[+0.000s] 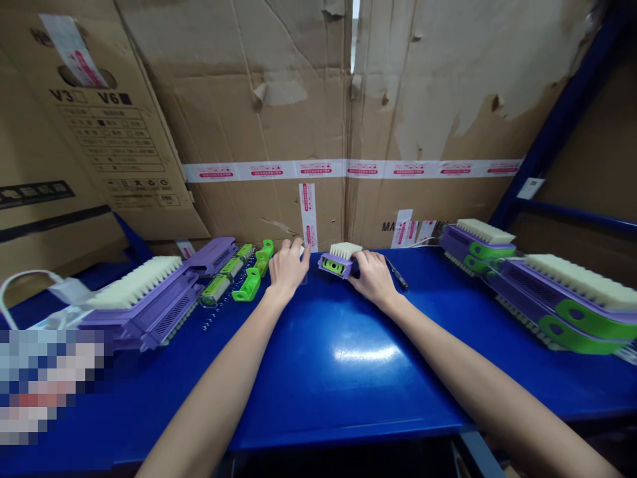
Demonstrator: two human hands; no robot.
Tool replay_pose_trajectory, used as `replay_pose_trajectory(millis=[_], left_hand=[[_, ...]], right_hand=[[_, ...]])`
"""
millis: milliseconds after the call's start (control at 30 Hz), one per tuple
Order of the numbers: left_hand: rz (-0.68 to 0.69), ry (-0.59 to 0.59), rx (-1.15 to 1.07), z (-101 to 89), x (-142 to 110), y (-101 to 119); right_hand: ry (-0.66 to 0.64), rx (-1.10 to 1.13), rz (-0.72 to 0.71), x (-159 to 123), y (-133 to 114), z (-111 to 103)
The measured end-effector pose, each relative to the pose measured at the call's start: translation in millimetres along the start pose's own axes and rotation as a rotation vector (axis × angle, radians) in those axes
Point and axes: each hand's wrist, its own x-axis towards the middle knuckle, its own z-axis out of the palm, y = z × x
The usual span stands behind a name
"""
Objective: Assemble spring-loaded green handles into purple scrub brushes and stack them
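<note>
My right hand [374, 275] is wrapped round the right end of a short purple housing [326, 263] on the blue table. A ridged cream foam block [345, 250] sits on its top, and a green piece with dark slots shows in its open end. Left of it, my left hand [289, 267] is closed, fingers bent down close to the table. A small white bit shows between its fingers, too little to identify. Just left of that hand lie bright green brackets [247, 285]. Beside my right hand rests a dark, thin screwdriver-like tool [397, 273].
Green block-like parts [217, 290] and small screws lie in a row at left. Purple housings [166, 309] with foam stand beyond them, near a white cable [24, 273]. More foam-topped purple units [537, 292] with green ends are at right. Cardboard [259, 133] walls the back.
</note>
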Motion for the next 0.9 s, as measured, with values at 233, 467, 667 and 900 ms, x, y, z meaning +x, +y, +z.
replay_pose_trajectory(millis=[233, 467, 667, 900], left_hand=[[-0.217, -0.212, -0.371, 0.9, -3.7, 22.1], [-0.427, -0.319, -0.841, 22.0, -4.9, 16.5], [-0.388, -0.251, -0.986, 13.5, 3.1, 11.7], [-0.190, -0.406, -1.030, 7.7, 1.1, 15.6]], right_hand=[[-0.043, -0.022, 0.057, -0.3, -1.0, 0.2], [-0.150, 0.063, 0.073, -1.5, -2.1, -3.0], [-0.152, 0.092, 0.044, 4.3, 6.8, -22.0], [0.032, 0.088, -0.051, 5.4, 17.7, -25.0]])
